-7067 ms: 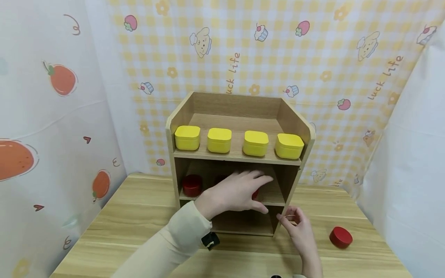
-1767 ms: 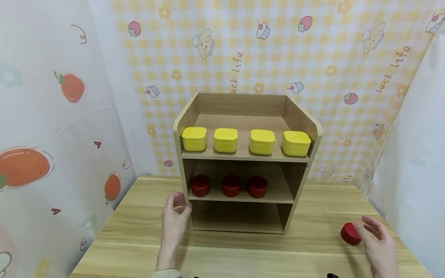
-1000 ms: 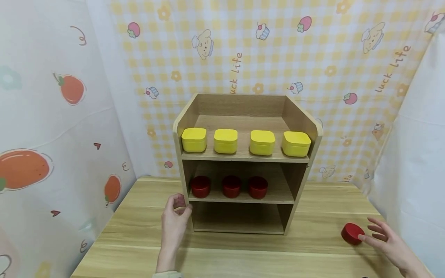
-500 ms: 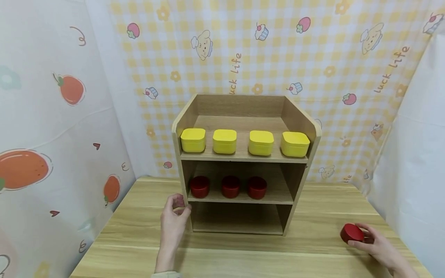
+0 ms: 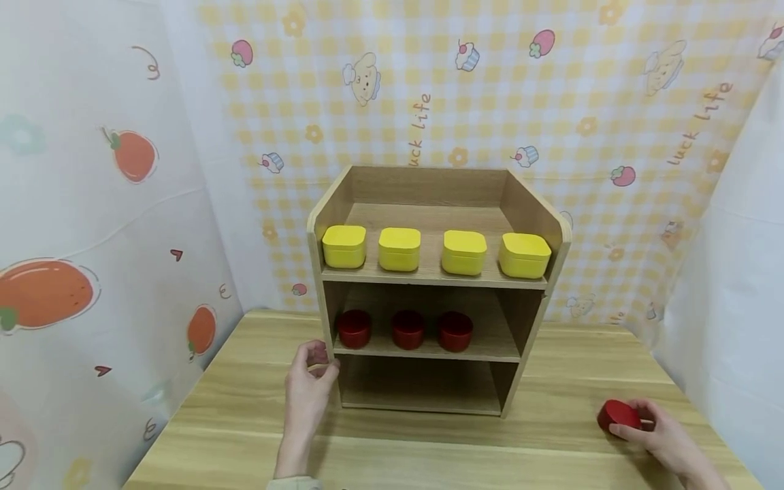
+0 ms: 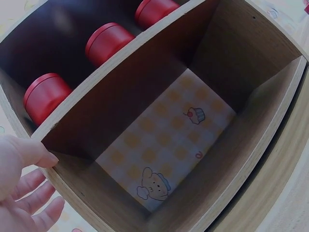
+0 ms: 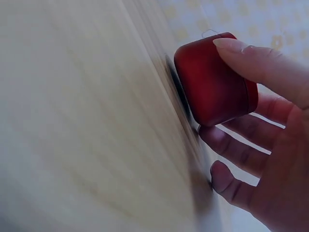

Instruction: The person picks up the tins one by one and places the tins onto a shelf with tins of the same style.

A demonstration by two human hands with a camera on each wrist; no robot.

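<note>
My right hand [image 5: 664,439] pinches a small round red tin [image 5: 618,416] low over the table at the right. In the right wrist view the thumb lies over the top of the red tin [image 7: 212,79], with fingers underneath and a dark shadow on the wood beside it. At the left of a wooden shelf unit [image 5: 422,410], my left hand [image 5: 308,388] holds the side panel. Its thumb is on the front edge and its fingers are outside, as the left wrist view shows the left hand [image 6: 26,183]. Three red tins [image 5: 407,330] stand on the middle shelf.
Several yellow lidded boxes [image 5: 400,250] stand in a row along the top shelf's front edge. The unit stands on a wood-grain table [image 5: 251,408]. Behind hangs a yellow checked curtain [image 5: 453,82]; white patterned sheets [image 5: 171,204] close off the sides.
My right hand has left the unit's right side, reached to the red tin and taken hold of it. My left hand has gone from the shelf's front to its left side.
</note>
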